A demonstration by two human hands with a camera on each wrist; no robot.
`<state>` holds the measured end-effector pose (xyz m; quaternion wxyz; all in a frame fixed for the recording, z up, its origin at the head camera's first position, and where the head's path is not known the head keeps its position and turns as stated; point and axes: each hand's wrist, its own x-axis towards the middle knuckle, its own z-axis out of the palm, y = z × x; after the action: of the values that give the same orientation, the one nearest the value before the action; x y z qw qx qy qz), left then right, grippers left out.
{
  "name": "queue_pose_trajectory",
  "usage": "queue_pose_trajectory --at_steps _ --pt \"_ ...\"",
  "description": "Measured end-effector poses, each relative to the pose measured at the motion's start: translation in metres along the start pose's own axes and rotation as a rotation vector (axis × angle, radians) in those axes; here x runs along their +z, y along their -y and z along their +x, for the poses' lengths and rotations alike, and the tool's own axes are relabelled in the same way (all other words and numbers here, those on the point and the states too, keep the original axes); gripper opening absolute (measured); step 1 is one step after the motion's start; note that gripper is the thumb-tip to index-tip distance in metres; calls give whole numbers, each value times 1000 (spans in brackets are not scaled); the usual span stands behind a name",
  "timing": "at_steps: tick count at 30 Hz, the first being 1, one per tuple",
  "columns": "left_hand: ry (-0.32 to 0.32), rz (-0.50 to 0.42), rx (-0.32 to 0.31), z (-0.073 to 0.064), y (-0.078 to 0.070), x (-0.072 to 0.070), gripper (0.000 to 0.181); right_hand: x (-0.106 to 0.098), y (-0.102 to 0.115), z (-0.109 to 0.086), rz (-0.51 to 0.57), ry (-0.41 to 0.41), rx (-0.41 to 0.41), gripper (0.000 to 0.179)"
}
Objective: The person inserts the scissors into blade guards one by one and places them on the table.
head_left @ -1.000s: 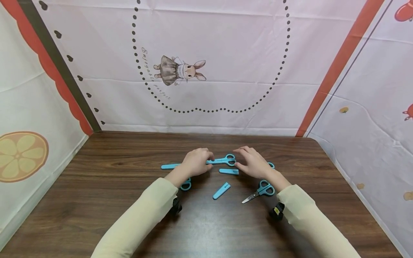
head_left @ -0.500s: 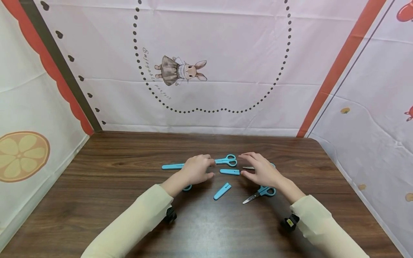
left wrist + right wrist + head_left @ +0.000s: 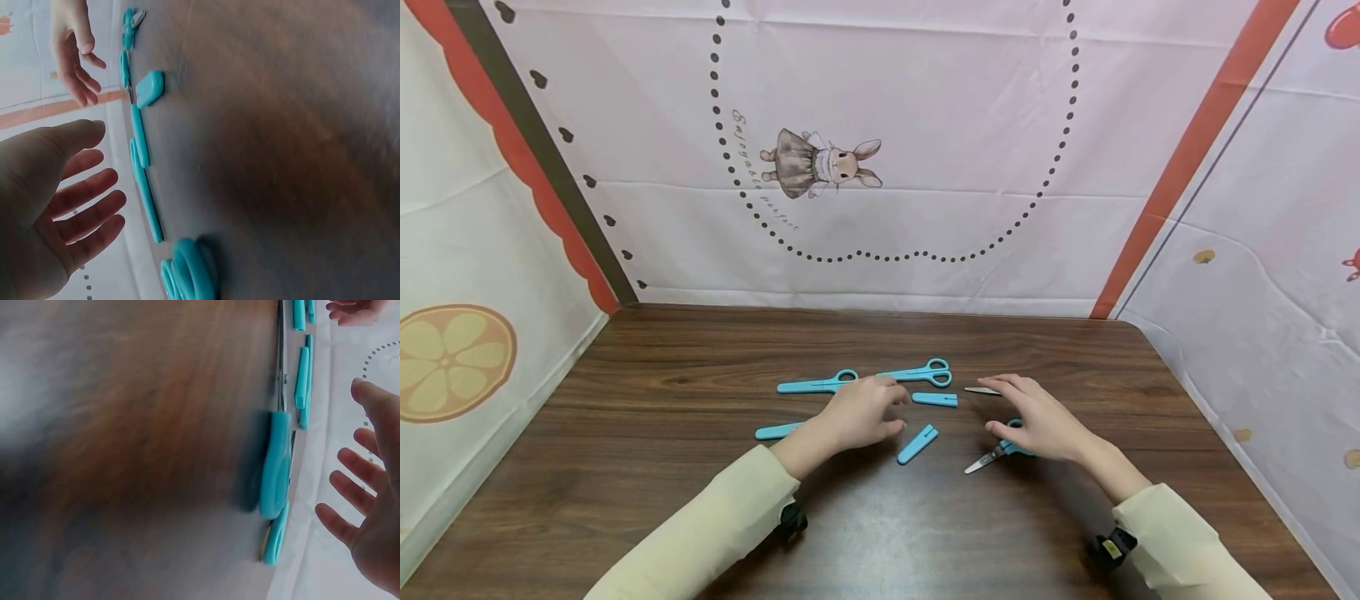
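Head view: holds nothing in the left hand (image 3: 861, 412) or the right hand (image 3: 1037, 421); has both well apart above the worktop (image 3: 880, 542), with fingers relaxed. Shows one sheathed pair of scissors (image 3: 808, 386) beyond the left hand and a second sheathed pair (image 3: 917, 373) farther right. Includes a blue sheath (image 3: 777, 432) partly hidden by the left wrist (image 3: 800, 451), plus a far cap (image 3: 935, 400) and a near cap (image 3: 917, 445) between the hands. Shows unsheathed scissors (image 3: 992, 457) partly covered by the right hand, with a bare blade (image 3: 980, 390) beside its fingertips. Right wrist view: shows a gap between right hand and unsheathed scissors.
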<state>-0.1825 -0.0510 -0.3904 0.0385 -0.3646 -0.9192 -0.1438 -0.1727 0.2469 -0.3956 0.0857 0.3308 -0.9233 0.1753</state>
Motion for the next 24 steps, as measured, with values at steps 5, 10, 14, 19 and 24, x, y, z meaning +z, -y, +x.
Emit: queue_pose_trajectory --at_steps 5,10,14,19,24 --pt "16 -24 -18 -2 -5 4 29 0 -6 -13 -18 -30 -44 60" --pt "26 -43 -41 -4 -9 8 31 0 -9 -24 -42 -49 -38 64" --pt "27 -56 -57 -7 -11 12 34 2 -11 -30 -46 -61 -34 65" --pt "31 -51 -78 -9 -14 15 40 3 -15 -37 -66 -73 -32 63" --pt "59 -31 -95 -10 -16 19 40 3 -18 -41 -96 -81 -21 62"
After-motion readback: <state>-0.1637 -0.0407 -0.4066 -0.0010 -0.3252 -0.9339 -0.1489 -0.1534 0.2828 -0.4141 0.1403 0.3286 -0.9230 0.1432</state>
